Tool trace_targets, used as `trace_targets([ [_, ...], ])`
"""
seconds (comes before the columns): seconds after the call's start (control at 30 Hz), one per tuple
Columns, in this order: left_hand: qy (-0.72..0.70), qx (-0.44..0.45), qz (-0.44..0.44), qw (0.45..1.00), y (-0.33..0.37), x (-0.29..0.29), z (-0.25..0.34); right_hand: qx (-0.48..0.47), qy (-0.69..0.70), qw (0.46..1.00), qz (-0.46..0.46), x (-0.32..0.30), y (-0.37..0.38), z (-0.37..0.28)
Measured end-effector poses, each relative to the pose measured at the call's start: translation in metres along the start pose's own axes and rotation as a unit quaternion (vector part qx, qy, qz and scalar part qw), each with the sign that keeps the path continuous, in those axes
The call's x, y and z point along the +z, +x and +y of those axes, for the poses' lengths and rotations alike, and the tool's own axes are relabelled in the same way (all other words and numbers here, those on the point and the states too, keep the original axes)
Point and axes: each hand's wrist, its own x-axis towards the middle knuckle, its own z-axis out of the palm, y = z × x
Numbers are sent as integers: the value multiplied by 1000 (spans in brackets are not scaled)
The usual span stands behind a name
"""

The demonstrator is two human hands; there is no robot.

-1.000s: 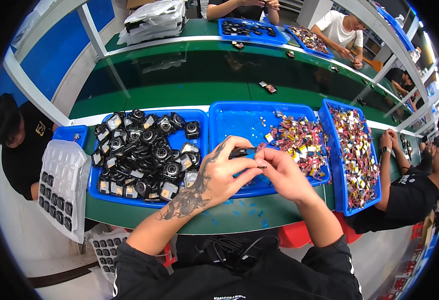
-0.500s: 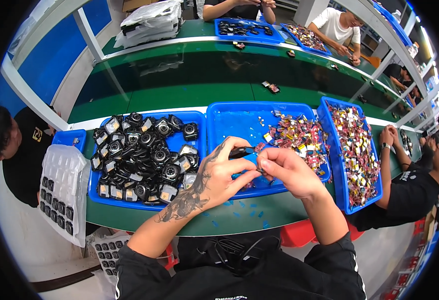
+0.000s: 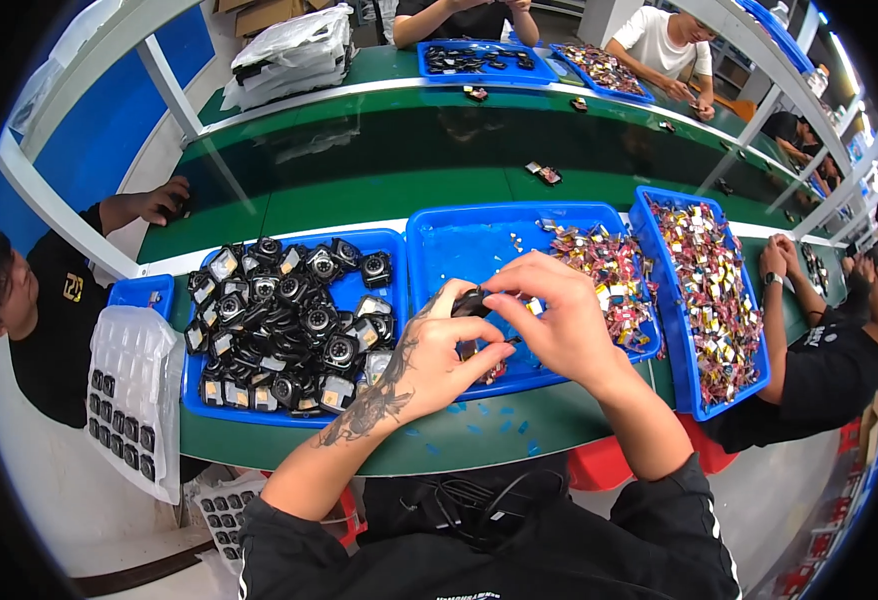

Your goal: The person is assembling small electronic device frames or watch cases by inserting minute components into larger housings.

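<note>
A black watch case (image 3: 470,302) is held in my left hand (image 3: 441,350), with the fingers curled around it and the thumb pointing right. The fingertips of my right hand (image 3: 563,318) are closed at the right edge of that case, and its thumb and forefinger press against it. My fingers cover much of the case. Both hands are over the front of the middle blue tray (image 3: 449,240), whose right half holds a heap of small red, yellow and white parts (image 3: 604,275). Left of my hands, a blue tray (image 3: 389,240) is piled with black watch cases (image 3: 294,315).
On the right, a blue bin (image 3: 704,408) is full of similar small parts. White blister trays (image 3: 134,350) with black pieces stand at the left. Beyond a white rail lies a green belt (image 3: 389,185) with a few loose parts. Co-workers sit around; one person's hand (image 3: 166,200) reaches the belt.
My right hand has moved up from my left fingertips to the case's edge. The co-worker at left has stretched an arm out onto the belt. The view has shifted slightly.
</note>
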Motion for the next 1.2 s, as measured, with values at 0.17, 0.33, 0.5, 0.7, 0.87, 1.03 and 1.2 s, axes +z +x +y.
trace_targets([
  [0.17, -69, -72, -12, 995, 4, -2, 2, 89, -11, 992, 89, -1, -3, 3],
  [0.33, -218, -158, 4, 963, 2, 0, -6, 18, -180, 981, 64, 7, -17, 19],
  [0.5, -206, -164, 38, 964, 2, 0, -5, 174, 0, 984, 32, 6, -22, 5],
  [0.7, -172, -156, 54, 971, 3, -1, -6, 203, 126, 969, 70, 9, -30, -2],
  [0.87, -159, -161, 47, 973, 3, -2, -1, 195, 303, 933, 22, 15, -32, -3],
  [1.03, -152, -144, 57, 976, 1, 0, -5, 277, 278, 917, 72, 12, -39, 0],
  [1.2, -154, -153, 55, 974, 1, 0, -2, 183, 115, 973, 75, 14, -39, -10],
])
